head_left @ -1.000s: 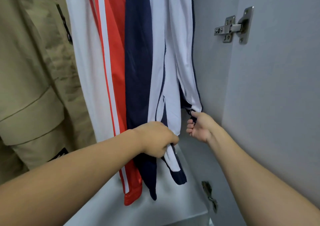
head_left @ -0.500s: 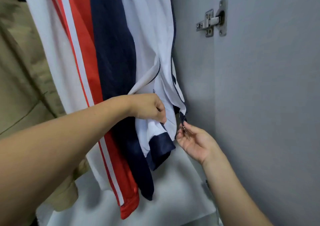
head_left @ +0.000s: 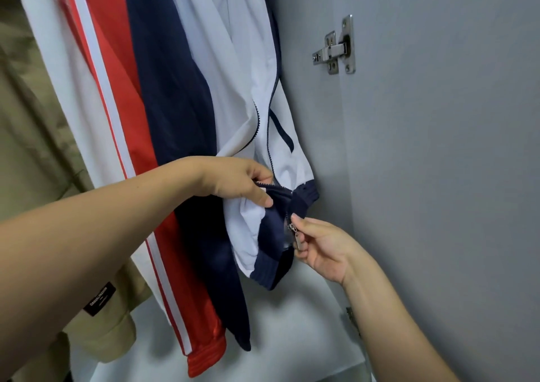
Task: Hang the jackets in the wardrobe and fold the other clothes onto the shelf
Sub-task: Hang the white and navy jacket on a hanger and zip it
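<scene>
We're zipping the hung jacket (head_left: 242,95): left hand (head_left: 233,182) pinches the hem, right hand (head_left: 318,244) pinches the zipper pull (head_left: 295,237); next we probably seat the pin and pull up

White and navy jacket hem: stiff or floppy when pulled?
Probably floppy: the white and navy jacket bunches and folds where the left hand grips it. Likely light, thin fabric. The zipper pull, pinched by the right hand, looks rigid metal.

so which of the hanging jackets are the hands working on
The white and navy jacket nearest the wardrobe's right wall. The left hand grips its hem; the right hand pinches its zipper pull. The khaki jacket hangs untouched.
</scene>
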